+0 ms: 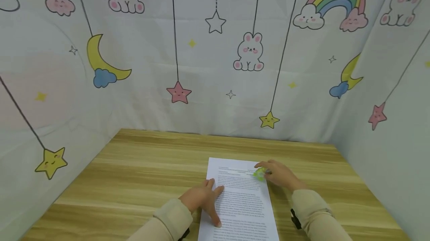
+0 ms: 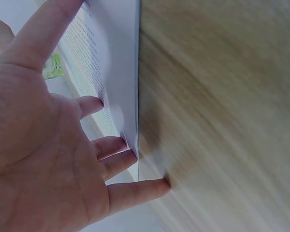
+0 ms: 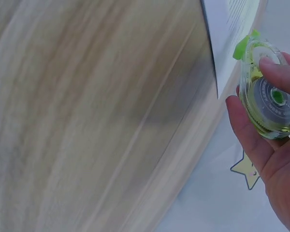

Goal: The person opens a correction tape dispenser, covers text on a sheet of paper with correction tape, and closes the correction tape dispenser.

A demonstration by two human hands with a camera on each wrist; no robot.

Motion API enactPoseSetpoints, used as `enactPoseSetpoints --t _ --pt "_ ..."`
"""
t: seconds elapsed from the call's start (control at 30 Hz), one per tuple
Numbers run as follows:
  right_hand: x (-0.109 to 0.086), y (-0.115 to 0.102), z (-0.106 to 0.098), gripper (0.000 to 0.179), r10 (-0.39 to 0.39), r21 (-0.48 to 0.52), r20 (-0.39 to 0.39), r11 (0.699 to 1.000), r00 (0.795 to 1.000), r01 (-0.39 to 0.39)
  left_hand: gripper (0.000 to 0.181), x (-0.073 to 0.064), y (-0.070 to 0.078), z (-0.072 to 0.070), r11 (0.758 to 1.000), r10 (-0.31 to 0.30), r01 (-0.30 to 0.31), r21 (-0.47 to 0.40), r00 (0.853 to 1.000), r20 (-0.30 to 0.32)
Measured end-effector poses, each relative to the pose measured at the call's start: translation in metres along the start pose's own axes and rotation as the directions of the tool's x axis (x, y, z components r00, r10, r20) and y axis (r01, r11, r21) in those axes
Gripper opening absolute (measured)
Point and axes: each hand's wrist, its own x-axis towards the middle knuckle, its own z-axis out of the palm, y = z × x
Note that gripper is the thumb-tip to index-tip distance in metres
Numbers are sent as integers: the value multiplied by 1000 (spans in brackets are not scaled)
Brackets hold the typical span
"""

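Head view. My left hand (image 1: 201, 197) rests on the left edge of a printed page (image 1: 236, 200), fingers spread apart, thumb stretched towards me over the text. The page lies lengthwise on the wood-grain worktop (image 1: 151, 170). My right hand (image 1: 280, 174) is at the far right edge of the page, fingers pinching a clear green tape dispenser (image 1: 259, 174). The dispenser sits at the fingertip side of that hand, above the upper printed lines; one finger reaches out along its far side. Cannot tell from here whether its tip touches the paper. Pale sleeves (image 1: 310, 205) on both arms, a dark strap (image 1: 295, 218) at the right wrist. Behind, a white backdrop (image 1: 147, 54) of rabbits, stars, moons and rainbows.

Left wrist view. Palm side of my left hand, fingers apart, gripping nothing. Index fingertip on the printed face, the next two close together at the page's edge, little finger past the edge, on bare wood. The dispenser shows small beyond the palm, well apart from these fingers.

Right wrist view. Dispenser clamped between thumb and fingers: thumb across its near face, above the grey reel (image 3: 275, 101), one finger extended below its body. Bright green end piece (image 3: 241, 47) projects beyond the thumb, over the page's corner. A backdrop star shows below.
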Motion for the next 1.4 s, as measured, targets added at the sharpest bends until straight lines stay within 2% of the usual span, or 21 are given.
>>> enactPoseSetpoints --t 0.2,0.4,0.53,0.83,1.07,1.27,1.4 --pt "6 -13 6 36 1 25 -6 1000 1000 -1 105 -1 -2 1 1000 10 -10 8 1000 -12" --pt "16 -28 10 31 -87 38 2 995 996 87 105 -1 -2 0 1000 -10 10 3 1000 19" --pt "24 -43 15 30 -142 37 20 989 990 141 104 0 -3 0 1000 -3 3 9 1000 15" --pt "44 -72 34 29 -187 3 19 982 982 187 106 -1 -1 1 1000 5 -6 20 1000 13" --pt "52 -81 40 28 -233 -56 -14 971 972 232 106 -1 -1 0 999 14 -15 32 1000 28" --pt "57 -86 41 28 -231 -56 15 971 973 232 105 -1 -1 -1 999 23 -24 44 1000 10" --pt "60 -88 41 28 -227 -83 33 970 973 229 106 7 -4 4 999 19 -20 45 1000 10"
